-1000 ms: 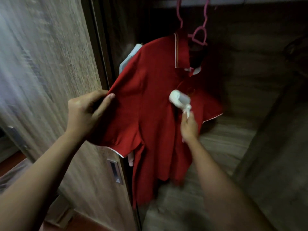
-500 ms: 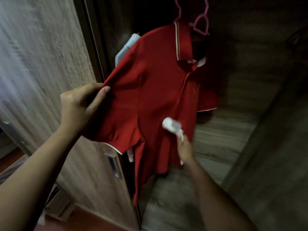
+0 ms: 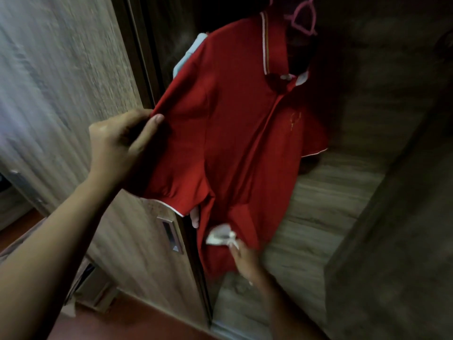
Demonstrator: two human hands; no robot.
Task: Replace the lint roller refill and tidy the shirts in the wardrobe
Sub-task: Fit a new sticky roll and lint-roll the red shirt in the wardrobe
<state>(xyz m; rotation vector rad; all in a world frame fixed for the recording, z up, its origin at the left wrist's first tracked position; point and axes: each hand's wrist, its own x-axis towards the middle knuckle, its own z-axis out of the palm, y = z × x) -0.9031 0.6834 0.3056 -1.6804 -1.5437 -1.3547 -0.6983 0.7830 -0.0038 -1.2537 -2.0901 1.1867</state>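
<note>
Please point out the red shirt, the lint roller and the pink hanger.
red shirt (image 3: 235, 133): head view, on the chest
lint roller (image 3: 219, 234): head view, on the white roll
pink hanger (image 3: 302, 19): head view, on the loop above the collar

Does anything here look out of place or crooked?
Nothing looks damaged. The red shirt hangs skewed on its pink hanger only because the left hand pulls its sleeve sideways.

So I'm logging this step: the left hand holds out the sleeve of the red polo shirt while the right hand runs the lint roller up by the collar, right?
Not quite. The head view shows the left hand holding out the sleeve of the red polo shirt, but the right hand has the lint roller low on the shirt front near the hem, not by the collar.
</note>
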